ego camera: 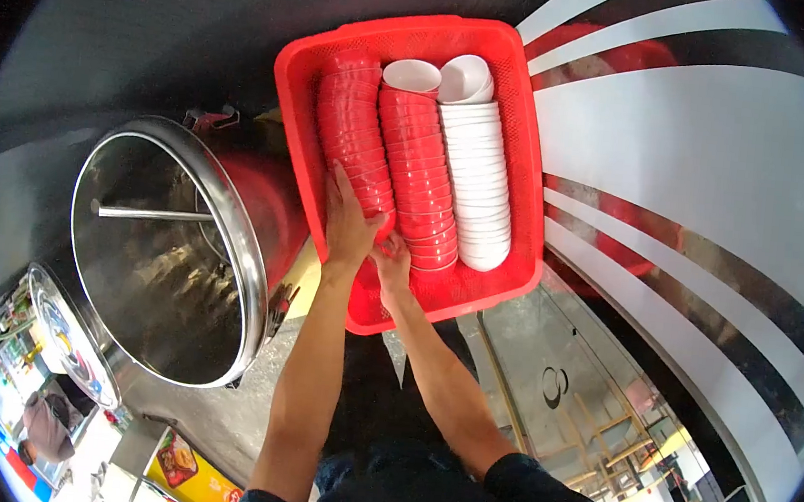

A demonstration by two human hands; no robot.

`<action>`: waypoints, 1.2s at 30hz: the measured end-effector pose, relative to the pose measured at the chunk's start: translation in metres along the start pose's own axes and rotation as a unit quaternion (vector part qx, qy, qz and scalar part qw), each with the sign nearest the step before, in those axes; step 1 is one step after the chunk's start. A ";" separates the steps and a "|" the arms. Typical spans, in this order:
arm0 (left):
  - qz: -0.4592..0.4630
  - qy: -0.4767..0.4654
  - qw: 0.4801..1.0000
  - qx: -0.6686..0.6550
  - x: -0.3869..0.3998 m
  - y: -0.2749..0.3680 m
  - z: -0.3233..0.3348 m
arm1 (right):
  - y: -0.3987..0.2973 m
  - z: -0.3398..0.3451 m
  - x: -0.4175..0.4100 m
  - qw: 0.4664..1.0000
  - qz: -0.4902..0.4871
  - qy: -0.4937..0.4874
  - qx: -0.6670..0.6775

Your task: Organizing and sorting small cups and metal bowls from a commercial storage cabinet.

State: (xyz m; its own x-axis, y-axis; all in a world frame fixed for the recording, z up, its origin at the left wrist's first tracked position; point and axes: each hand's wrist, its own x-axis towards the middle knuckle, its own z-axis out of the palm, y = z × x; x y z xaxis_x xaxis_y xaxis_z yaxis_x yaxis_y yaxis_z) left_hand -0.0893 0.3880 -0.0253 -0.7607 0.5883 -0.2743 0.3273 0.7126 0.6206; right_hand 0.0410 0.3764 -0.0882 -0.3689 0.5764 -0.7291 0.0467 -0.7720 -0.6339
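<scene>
A red plastic basket [440, 312] holds nested bowls laid in three long stacks. The left stack of red bowls [358, 139] has my left hand [348, 228] along its lower left side. At that stack's near end is my right hand [394, 261], its fingers bent at the lowest bowl. Both hands touch this stack. The middle stack of red bowls [422, 181] is topped by a bowl with a white inside. On the right lies a stack of white bowls [476, 186], with a tilted white bowl [466, 79] at its far end.
Left of the basket stands a large round metal vessel [254, 259] with a shiny rim and a metal bar. A striped glossy panel [671, 131] rises at the right. A yellow sign [196, 477] and another person [49, 428] are at the lower left. Wooden furniture [608, 441] stands lower right.
</scene>
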 end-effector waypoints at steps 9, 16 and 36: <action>0.004 -0.014 0.994 0.109 -0.012 0.018 -0.010 | -0.021 -0.011 -0.010 0.984 0.120 -0.030 0.127; 0.188 -0.013 0.977 0.103 -0.126 0.015 -0.064 | -0.105 -0.038 -0.033 0.962 0.117 -0.230 -0.089; 0.131 -0.074 0.986 0.070 -0.265 -0.168 -0.112 | -0.069 -0.207 -0.215 0.894 -0.274 0.073 -0.346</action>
State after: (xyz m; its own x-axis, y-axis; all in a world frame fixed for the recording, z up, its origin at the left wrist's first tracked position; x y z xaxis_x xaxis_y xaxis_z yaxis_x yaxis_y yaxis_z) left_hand -0.0048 0.0695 0.0254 -0.5530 0.8009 -0.2298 0.5832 0.5690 0.5798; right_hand 0.3096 0.3610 0.0591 -0.3901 0.8853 -0.2531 0.4783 -0.0401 -0.8773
